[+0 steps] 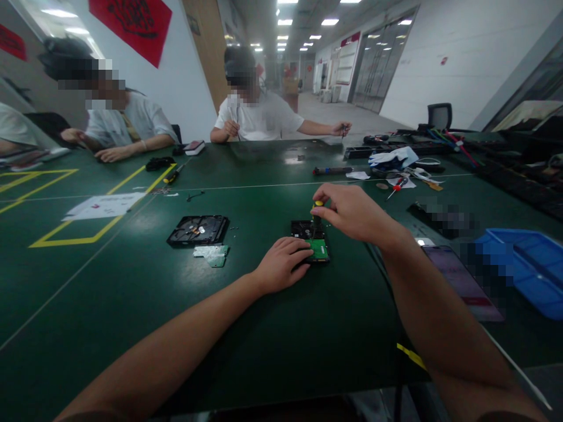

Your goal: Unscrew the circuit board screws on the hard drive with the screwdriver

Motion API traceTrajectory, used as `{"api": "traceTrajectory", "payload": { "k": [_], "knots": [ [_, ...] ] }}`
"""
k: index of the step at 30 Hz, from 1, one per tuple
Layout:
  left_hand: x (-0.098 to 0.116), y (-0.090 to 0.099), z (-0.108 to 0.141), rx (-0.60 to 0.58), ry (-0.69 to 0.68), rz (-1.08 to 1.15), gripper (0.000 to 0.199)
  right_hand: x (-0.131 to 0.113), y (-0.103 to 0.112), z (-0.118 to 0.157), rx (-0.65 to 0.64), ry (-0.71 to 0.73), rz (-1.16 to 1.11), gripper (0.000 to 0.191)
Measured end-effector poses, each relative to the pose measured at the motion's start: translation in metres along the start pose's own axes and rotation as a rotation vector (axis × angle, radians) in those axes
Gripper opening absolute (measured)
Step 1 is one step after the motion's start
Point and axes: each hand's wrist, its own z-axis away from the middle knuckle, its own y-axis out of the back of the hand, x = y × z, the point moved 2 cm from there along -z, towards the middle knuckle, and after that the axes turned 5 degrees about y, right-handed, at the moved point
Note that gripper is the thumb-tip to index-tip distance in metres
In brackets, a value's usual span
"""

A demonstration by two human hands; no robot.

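A black hard drive with a green circuit board lies on the green table in front of me. My left hand holds its left side, fingers over the top and thumb at the near edge. My right hand grips a screwdriver with a yellow-topped handle, upright over the board's far edge; its tip is too small to make out. To the left rests a second hard drive, with a detached circuit board just nearer to me. Tiny screws lie beside it.
At right are a phone, a blue plastic tray and a red-handled screwdriver. Gloves, cables and tools crowd the far right. Paper sheets and another screwdriver lie left. People sit across the table.
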Motion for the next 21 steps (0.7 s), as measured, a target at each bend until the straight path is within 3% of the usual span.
{"api": "traceTrajectory", "payload": {
  "k": [5, 11, 17, 21],
  "knots": [
    [-0.0005, -0.0007, 0.0003, 0.002, 0.001, -0.001, 0.035, 0.0004, -0.0005, -0.0008, 0.007, 0.041, 0.012, 0.015],
    [0.0002, -0.0002, -0.0001, -0.019, 0.016, -0.010, 0.035, -0.0005, -0.0014, 0.0020, 0.005, 0.080, -0.069, 0.029],
    [0.0012, 0.0007, 0.0002, 0.004, 0.002, -0.004, 0.035, 0.0004, -0.0035, 0.0002, -0.032, 0.085, -0.047, 0.019],
    [0.0017, 0.0011, -0.0003, 0.003, -0.001, -0.002, 0.035, 0.0022, -0.0030, 0.0005, -0.058, 0.064, -0.054, 0.026]
  ]
}}
